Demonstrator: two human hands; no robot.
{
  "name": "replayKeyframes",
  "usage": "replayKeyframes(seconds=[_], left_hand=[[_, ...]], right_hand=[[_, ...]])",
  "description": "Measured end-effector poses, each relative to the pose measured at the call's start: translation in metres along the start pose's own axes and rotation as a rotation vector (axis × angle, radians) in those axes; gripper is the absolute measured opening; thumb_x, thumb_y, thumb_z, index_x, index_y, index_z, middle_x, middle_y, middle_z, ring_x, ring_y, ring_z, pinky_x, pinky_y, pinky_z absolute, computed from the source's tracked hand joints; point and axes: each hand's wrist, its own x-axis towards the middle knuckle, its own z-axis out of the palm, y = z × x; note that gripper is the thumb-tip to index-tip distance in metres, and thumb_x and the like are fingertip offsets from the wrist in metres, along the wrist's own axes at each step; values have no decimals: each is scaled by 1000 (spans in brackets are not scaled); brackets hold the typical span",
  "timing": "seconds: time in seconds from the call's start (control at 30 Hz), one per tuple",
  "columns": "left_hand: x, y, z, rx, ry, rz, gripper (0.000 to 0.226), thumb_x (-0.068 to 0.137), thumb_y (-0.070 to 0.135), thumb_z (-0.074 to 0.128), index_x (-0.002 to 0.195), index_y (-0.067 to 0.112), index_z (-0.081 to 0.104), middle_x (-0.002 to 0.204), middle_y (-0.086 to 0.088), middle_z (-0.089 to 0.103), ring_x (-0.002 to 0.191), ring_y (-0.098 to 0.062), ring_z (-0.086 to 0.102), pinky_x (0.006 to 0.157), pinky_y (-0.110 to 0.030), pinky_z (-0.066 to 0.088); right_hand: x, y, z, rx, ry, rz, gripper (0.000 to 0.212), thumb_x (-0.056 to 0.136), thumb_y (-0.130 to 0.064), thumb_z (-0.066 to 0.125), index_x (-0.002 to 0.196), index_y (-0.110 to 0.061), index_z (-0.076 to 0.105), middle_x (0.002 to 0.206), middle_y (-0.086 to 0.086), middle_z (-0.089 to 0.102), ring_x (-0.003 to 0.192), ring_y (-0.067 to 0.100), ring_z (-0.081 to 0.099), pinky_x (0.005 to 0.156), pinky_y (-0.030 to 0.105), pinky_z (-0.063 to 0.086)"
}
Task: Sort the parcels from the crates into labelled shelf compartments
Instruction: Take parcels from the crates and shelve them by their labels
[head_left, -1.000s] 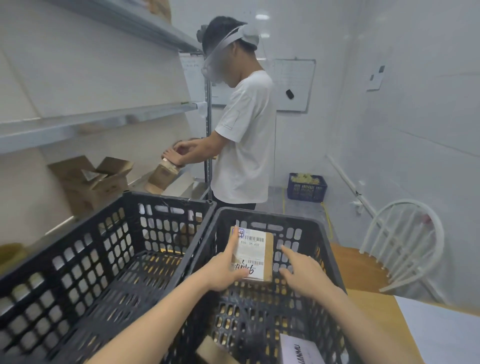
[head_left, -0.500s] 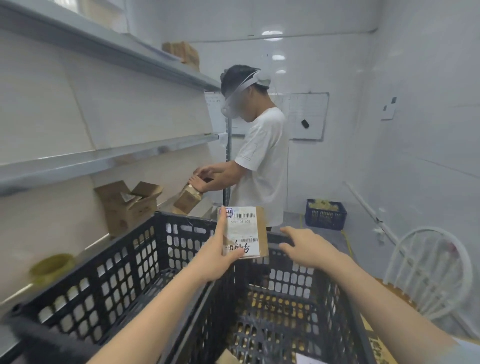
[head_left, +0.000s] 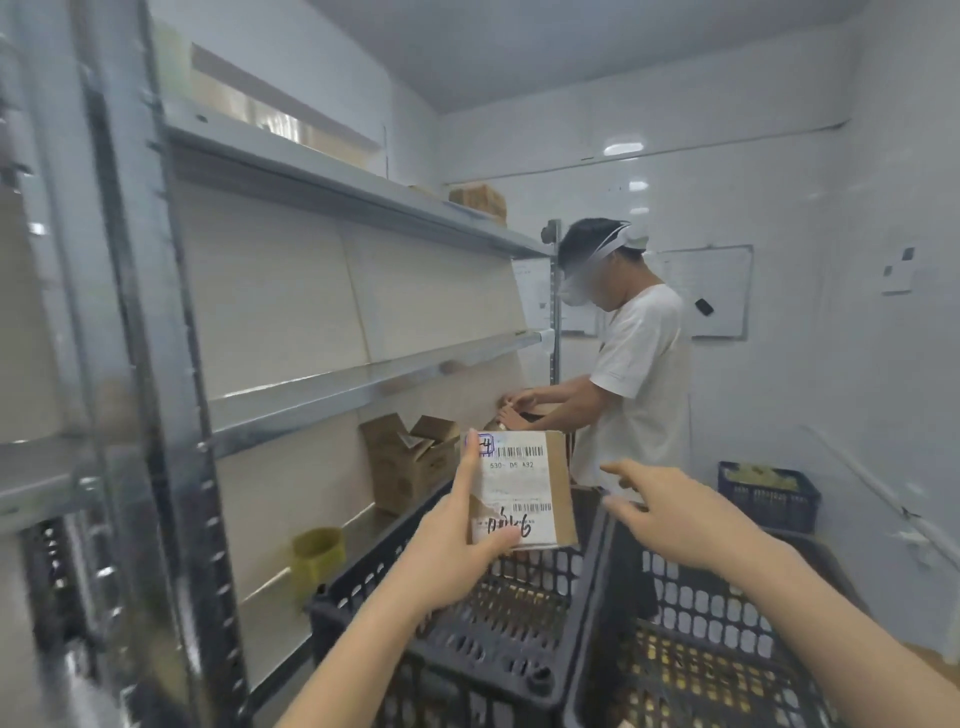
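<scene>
Moved since earlier: the parcel (head_left: 519, 488) has risen from inside the crate to above the rims; the view has swung up and left toward the shelving (head_left: 363, 395); the right hand (head_left: 691, 525) has lifted alongside.
Parcel: a small brown carton, upright, at about 12 o'clock of the left hand (head_left: 457, 551), above the near rim of the left crate (head_left: 467, 649).
Left hand: fingers closed on the parcel, thumb up its left edge.
Right hand: at 3 o'clock of the parcel, apart from it, fingers loose and spread, holding nothing.
Right crate (head_left: 727, 639): its floor mostly bare where visible; whether parcels remain I cannot tell.
Progress: an early-to-middle judgement; this parcel is picked and being read, not yet shelved; a few cartons (head_left: 410, 462) already sit on the lower shelf at 11 o'clock.
Writing: barcodes; "530- D5 A32"; a circled handwritten "4" at top left; a dark scrawl below, unreadable.
Other person (head_left: 634, 374): at 1 o'clock, handling a box at the shelf.
</scene>
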Motion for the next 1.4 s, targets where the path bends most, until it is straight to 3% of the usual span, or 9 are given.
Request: replayKeyframes(seconds=[0.17,0.33,0.6,0.83,0.97,1.07,1.23,1.3,1.4], left_hand=[[-67,-2,-56,-3,106,-4,102,91,41,64,133,66,-25,141,23,49,112,6,51,98,-17,35],[-116,3,-85,-26,153,-21,106,92,39,64,137,59,-29,138,23,51,108,9,52,96,-12,34],[-166,12,-104,-61,180,-114,107,94,38,61,145,34,-33,145,20,46,118,6,46,103,-18,31],[-210,31,-103,-77,296,-178,101,97,37,56,143,41,-34,146,17,46,126,-5,50,111,-32,33],[-251,42,-109,-92,409,-213,99,98,33,55,144,41,-33,144,22,44,120,3,47,103,-21,31],[-287,42,-120,-56,507,-255,101,97,33,56,141,44,-34,146,22,44,126,-6,50,104,-27,37],[-358,47,-140,-2,642,-343,100,98,28,56,135,45,-34,145,15,48,131,-6,46,114,-29,30],[-385,52,-149,21,684,-378,99,98,27,57,133,46,-34,144,17,48,128,-2,47,111,-22,30],[-426,64,-165,35,733,-419,97,98,27,56,142,40,-30,137,28,45,106,16,45,96,-4,28]], right_hand=[[-31,-81,-7,141,129,-110,44,97,-43,48,140,-34,41,131,-7,59,121,12,54,96,35,48],[-57,-137,-7,210,114,-189,42,96,-39,50,137,-32,44,126,-9,63,114,10,59,95,36,50],[-87,-172,-14,162,87,-244,39,98,-39,46,137,-31,44,123,-9,64,111,12,60,91,37,51],[-112,-187,-30,124,74,-329,41,100,-31,44,140,-30,39,121,-9,65,105,12,61,88,35,52],[-133,-209,-29,190,69,-418,48,98,-34,48,143,-33,33,125,-10,62,105,8,62,88,33,54],[-152,-228,-22,231,25,-503,51,97,-36,49,144,-35,31,125,-12,60,102,3,60,88,26,53],[-190,-270,-16,293,-77,-650,48,97,-38,50,142,-38,33,132,-12,56,114,2,56,95,23,47],[-205,-292,-15,306,-113,-709,49,97,-38,50,142,-38,32,126,-13,59,109,3,59,92,22,49],[-223,-323,-15,330,-132,-769,48,97,-38,49,142,-38,32,118,-14,61,106,5,60,93,24,50]])
